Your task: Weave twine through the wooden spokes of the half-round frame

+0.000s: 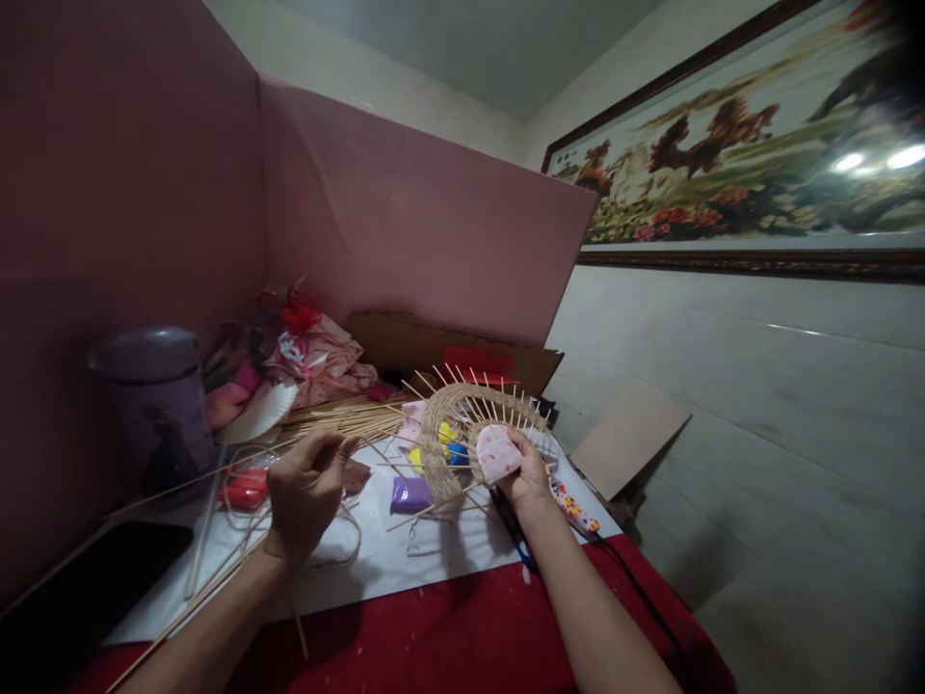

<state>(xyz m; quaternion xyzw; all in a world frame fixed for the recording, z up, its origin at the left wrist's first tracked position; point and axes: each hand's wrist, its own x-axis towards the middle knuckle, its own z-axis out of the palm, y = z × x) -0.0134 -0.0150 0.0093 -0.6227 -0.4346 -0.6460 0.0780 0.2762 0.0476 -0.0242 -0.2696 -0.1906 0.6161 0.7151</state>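
My right hand point(529, 482) grips a round weaving of thin sticks and twine point(442, 439) at its middle. The sticks fan out like spokes, and a band of tan twine curves around them. A pink spotted fabric patch point(498, 455) covers the centre, with my thumb pressed on it. To the left, my left hand point(309, 487) is raised with its fingers pinched together; what they hold, if anything, is too small to make out. Loose twine point(353, 540) curls on the white sheet below that hand. Under the weaving lies a purple packet point(410, 495), near yellow and blue pieces point(457, 453).
A lidded purple cup point(155, 405) and a dark phone-like slab point(101, 578) stand at left. Red packets point(246, 490), a bundle of sticks point(347, 416) and pink cloth point(325, 361) lie behind. White sheet point(405, 569) covers part of the red tablecloth point(434, 636). Pink panels point(419, 212) rise behind.
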